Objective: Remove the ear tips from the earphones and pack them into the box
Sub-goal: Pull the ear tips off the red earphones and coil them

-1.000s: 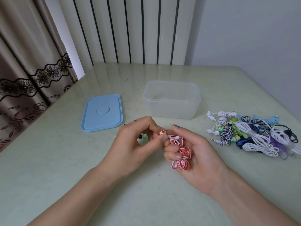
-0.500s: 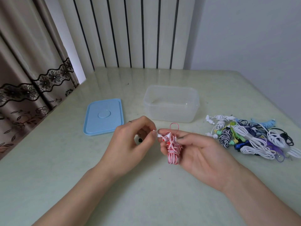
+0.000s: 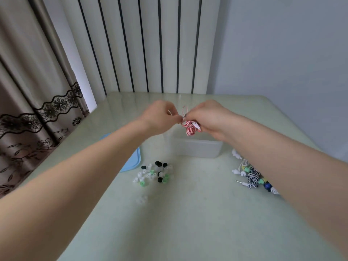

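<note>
- Both hands are raised over the clear plastic box (image 3: 197, 148), which sits mid-table toward the far edge. My read: holding the work above the open box lets the red-and-white earphones (image 3: 190, 129) drop straight in.
- Right hand (image 3: 209, 117): fingers curled round the coiled red-and-white bundle, the coil hanging below the fingers and a cable loop sticking up above them.
- Left hand (image 3: 160, 115): fingertips closed in a pinch that meets the right hand at the bundle's near end. Probably on an earbud or its tip; too small and blurred to confirm what it holds.
- Loose ear tips (image 3: 153, 173) (white, black, green) are heaped on the table nearer the person than the box, just beside the blue lid (image 3: 134, 160). None visibly in the box, so packing looks not yet done.
- Lid lies flat left of the box, partly hidden by the left forearm.
- Pile of other earphones (image 3: 250, 176) lies toward the table's right edge, partly under the right forearm, within reach for later.
</note>
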